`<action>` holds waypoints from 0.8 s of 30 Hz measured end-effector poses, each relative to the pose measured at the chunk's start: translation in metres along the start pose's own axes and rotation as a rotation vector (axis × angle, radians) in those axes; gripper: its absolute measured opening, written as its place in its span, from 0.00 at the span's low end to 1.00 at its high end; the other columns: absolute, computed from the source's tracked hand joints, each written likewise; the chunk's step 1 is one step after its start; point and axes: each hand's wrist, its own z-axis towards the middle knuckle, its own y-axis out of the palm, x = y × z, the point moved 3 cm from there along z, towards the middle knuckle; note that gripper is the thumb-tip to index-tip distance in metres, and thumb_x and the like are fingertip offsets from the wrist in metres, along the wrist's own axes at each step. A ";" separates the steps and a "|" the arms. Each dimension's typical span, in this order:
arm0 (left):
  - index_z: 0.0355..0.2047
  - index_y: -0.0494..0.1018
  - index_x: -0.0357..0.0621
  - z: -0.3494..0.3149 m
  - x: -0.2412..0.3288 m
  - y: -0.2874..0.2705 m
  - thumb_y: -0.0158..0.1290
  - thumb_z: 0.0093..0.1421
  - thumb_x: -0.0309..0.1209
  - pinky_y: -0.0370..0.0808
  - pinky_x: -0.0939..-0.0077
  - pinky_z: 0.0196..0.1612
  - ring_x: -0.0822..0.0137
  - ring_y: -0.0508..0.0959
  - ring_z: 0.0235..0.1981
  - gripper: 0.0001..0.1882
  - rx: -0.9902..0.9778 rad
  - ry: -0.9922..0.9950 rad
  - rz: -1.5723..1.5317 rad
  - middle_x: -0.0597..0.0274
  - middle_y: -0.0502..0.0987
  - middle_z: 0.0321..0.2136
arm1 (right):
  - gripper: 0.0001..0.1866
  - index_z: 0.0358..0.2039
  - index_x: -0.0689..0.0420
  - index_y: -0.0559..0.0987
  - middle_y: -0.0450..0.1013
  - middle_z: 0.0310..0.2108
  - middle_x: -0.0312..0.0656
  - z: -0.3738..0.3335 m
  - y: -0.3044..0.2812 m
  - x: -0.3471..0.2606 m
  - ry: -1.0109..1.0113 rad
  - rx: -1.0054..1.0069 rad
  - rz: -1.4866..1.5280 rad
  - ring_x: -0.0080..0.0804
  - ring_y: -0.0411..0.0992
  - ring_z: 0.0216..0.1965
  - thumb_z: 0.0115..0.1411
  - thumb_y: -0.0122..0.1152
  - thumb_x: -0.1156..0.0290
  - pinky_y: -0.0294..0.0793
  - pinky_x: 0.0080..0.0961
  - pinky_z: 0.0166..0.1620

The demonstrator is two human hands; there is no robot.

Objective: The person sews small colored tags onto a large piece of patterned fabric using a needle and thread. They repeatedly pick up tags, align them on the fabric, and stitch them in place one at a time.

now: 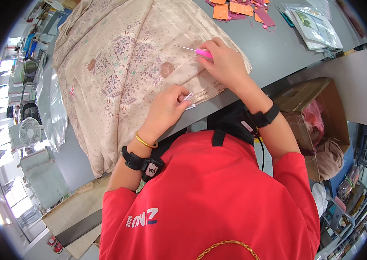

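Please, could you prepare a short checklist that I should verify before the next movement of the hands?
1. Right hand holds the slim tool with bright pink handle: ok.
2. Left hand pinches the small white label-like piece: ok.
3. Tool's thin metal shaft apart from the left hand: ok.
4. Shaft's end touching the beige, flower-patterned fabric: cannot tell.
5. Fabric free of folds: not ok, folds show.
6. Orange and maroon tags apart from both hands: ok.

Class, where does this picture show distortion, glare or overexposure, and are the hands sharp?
Head view: the left-side windows bow along the rim and blow out white; head view: clear plastic sheeting carries glare; head view: left hand and right hand look reasonably sharp.
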 end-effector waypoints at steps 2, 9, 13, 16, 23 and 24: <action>0.47 0.81 0.36 0.000 -0.007 -0.001 0.62 0.69 0.27 0.78 0.69 0.43 0.65 0.80 0.36 0.09 -0.055 -0.057 -0.143 0.56 0.81 0.36 | 0.15 0.49 0.52 0.81 0.80 0.45 0.42 -0.012 -0.009 -0.003 -0.042 0.078 0.064 0.49 0.81 0.39 0.73 0.64 0.55 0.79 0.44 0.41; 0.38 0.84 0.35 0.004 -0.029 0.001 0.64 0.68 0.25 0.72 0.79 0.41 0.76 0.76 0.35 0.05 -0.091 -0.141 -0.471 0.68 0.80 0.33 | 0.08 0.45 0.52 0.84 0.78 0.40 0.39 -0.084 -0.044 -0.012 0.040 -0.126 0.188 0.45 0.80 0.37 0.74 0.66 0.62 0.78 0.39 0.39; 0.35 0.85 0.37 0.002 -0.030 0.002 0.66 0.65 0.23 0.69 0.82 0.39 0.80 0.73 0.34 0.03 -0.085 -0.231 -0.611 0.72 0.79 0.33 | 0.06 0.44 0.51 0.86 0.77 0.37 0.38 -0.103 -0.049 -0.011 0.011 -0.124 0.154 0.42 0.78 0.39 0.70 0.69 0.66 0.78 0.38 0.40; 0.34 0.85 0.37 0.003 -0.026 0.001 0.67 0.65 0.23 0.68 0.83 0.38 0.81 0.72 0.34 0.02 -0.083 -0.247 -0.595 0.73 0.78 0.32 | 0.05 0.43 0.51 0.87 0.75 0.35 0.38 -0.106 -0.047 -0.007 -0.002 -0.121 0.139 0.41 0.77 0.39 0.69 0.70 0.67 0.77 0.38 0.40; 0.33 0.84 0.39 0.003 -0.023 0.001 0.68 0.63 0.22 0.67 0.85 0.37 0.82 0.71 0.32 0.03 -0.070 -0.283 -0.597 0.75 0.78 0.32 | 0.05 0.41 0.51 0.87 0.74 0.34 0.38 -0.105 -0.041 -0.004 -0.079 -0.074 0.126 0.42 0.77 0.38 0.66 0.73 0.67 0.77 0.39 0.39; 0.33 0.84 0.39 0.003 -0.023 0.001 0.68 0.63 0.22 0.67 0.85 0.37 0.83 0.71 0.32 0.03 -0.074 -0.291 -0.598 0.75 0.78 0.32 | 0.05 0.41 0.51 0.87 0.74 0.34 0.39 -0.105 -0.040 -0.003 -0.082 -0.071 0.129 0.42 0.77 0.39 0.66 0.73 0.67 0.77 0.39 0.39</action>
